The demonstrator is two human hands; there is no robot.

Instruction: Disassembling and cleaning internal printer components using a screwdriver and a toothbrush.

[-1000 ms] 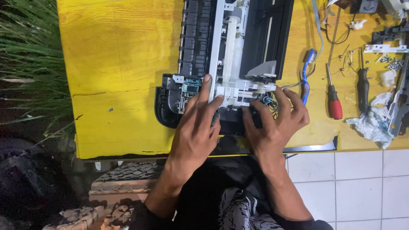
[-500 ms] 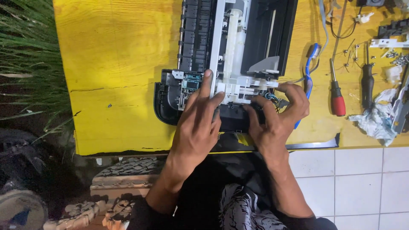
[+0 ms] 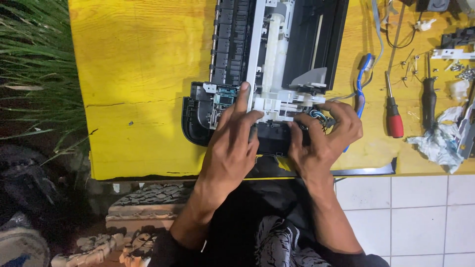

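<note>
An opened printer chassis, black and white plastic with its cover off, lies on a yellow wooden table. My left hand rests on its near end, index finger stretched up against the white frame beside a small green circuit board. My right hand grips the near right corner of the chassis, fingers curled over a bundle of wires and a small metal part. Both hands press on the black base.
A red-handled screwdriver and a black-handled one lie to the right, with loose screws, a blue cable, crumpled white cloth and other printer parts. Grass grows left of the table; white tiles lie below.
Both hands stay on the printer's near end; the fingers shift only slightly. The view has drifted a little.
</note>
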